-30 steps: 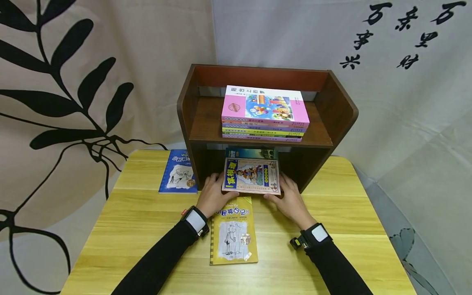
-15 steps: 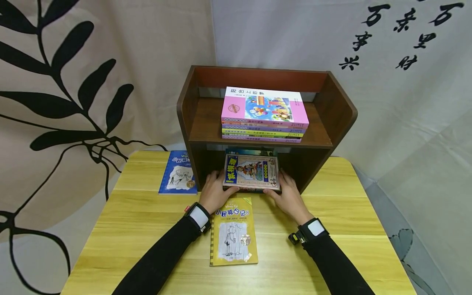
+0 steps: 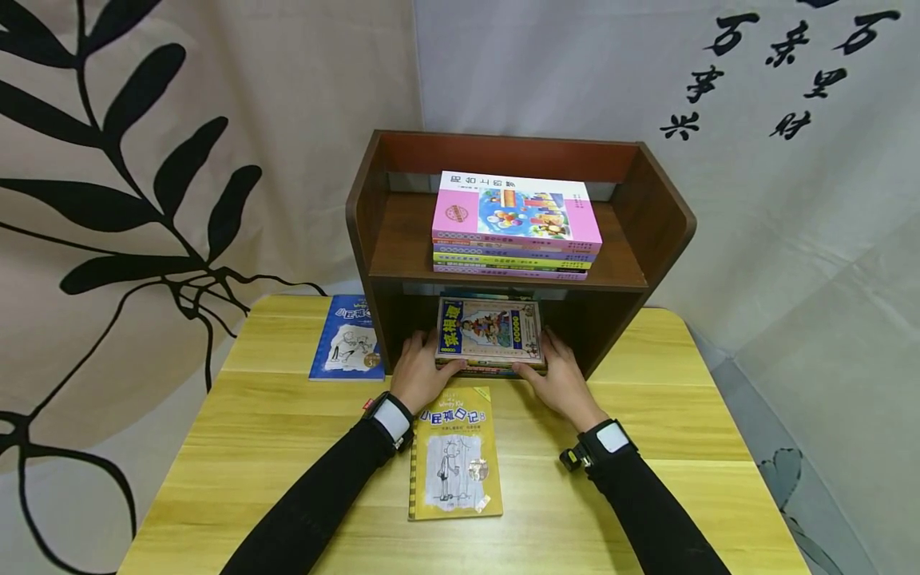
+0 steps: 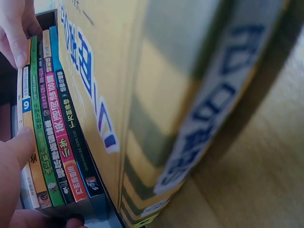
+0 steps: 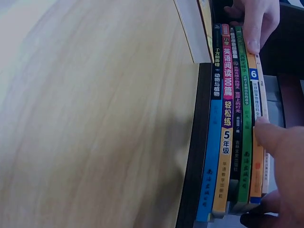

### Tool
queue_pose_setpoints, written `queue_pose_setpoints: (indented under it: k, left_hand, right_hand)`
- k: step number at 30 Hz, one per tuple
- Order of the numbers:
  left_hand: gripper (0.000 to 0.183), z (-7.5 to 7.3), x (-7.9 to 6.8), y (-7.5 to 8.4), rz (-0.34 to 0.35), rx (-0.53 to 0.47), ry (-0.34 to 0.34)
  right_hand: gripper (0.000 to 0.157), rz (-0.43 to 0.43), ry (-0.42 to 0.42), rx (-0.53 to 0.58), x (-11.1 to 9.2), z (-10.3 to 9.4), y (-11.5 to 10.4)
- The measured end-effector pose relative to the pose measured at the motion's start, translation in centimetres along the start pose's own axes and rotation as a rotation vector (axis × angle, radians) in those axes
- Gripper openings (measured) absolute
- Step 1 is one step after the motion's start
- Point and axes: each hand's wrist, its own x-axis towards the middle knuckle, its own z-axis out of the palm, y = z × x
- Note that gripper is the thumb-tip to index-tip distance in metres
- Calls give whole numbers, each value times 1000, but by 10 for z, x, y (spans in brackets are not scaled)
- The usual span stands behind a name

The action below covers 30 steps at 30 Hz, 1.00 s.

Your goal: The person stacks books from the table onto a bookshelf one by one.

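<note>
A stack of several books lies flat on the lower level of the brown bookshelf, spines facing the front. My left hand grips the stack's left front corner, fingers along the side and thumb on the spines. At the right front corner my right hand holds it likewise. Both wrist views show the coloured spines lined up between the two thumbs. The fingertips are partly hidden beside the stack. Below my left wrist, a yellow book lies on the table; its cover looms large in the left wrist view.
On the upper shelf sits another book pile with a pink cover on top. A blue book lies on the table against the shelf's left side. Printed cloth hangs behind the table.
Both hands have moved slightly back with the stack. The top book has shifted deeper into the shelf, exposing more of the spines below and hiding most of the green cover behind.
</note>
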Motion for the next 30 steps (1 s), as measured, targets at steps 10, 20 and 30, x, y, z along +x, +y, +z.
queue_pose_setpoints:
  k: [10, 20, 30]
  left_hand:
    - [95, -3, -4, -2, 23, -25, 23]
    - [60, -20, -40, -14, 33, -81, 151]
    - [38, -49, -71, -58, 110, 9, 140]
  right_hand:
    - [94, -45, 59, 37, -3, 0, 1]
    - [69, -89, 251, 106, -30, -1, -9]
    - [33, -86, 360, 163, -61, -2, -2]
